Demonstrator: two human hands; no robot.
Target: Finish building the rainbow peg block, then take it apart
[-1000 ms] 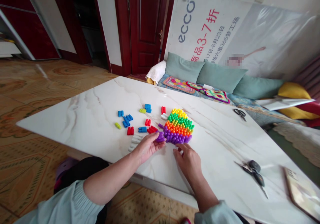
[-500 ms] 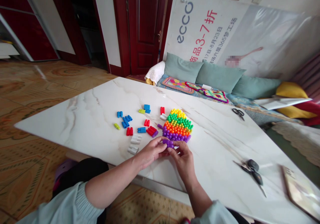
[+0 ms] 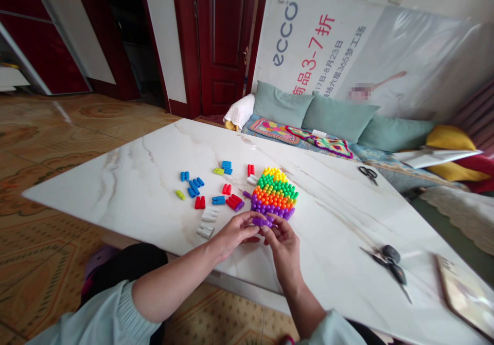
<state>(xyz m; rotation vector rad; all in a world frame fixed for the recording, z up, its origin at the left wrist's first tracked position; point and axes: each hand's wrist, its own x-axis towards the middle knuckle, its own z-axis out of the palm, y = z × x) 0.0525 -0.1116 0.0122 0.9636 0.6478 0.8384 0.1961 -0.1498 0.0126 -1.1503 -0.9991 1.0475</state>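
Between my two hands, just in front of a stack of coloured pieces, is a purple plastic bullet-shaped building piece [image 3: 262,222]. My left hand [image 3: 236,234] pinches its left side with thumb and fingers. On the other side, the fingertips of my right hand [image 3: 283,238] close on the same piece. Right behind them stands the stack [image 3: 275,191], layered yellow, green, orange and purple from back to front. A purple piece [image 3: 247,195] sticks out at its left. My fingers partly cover the held piece and the stack's near edge.
Loose blue pieces [image 3: 193,191], red pieces [image 3: 199,202], white pieces [image 3: 210,214] and a lime piece [image 3: 180,195] lie left on the marble table [image 3: 146,180]. Rightward are black scissors [image 3: 368,174], keys [image 3: 391,262] and a phone [image 3: 465,293]. A sofa with pillows [image 3: 339,119] stands behind.
The purple piece has turned slightly between my fingers, and my right fingers have shifted over it. The loose pieces and the stack stay where they were.
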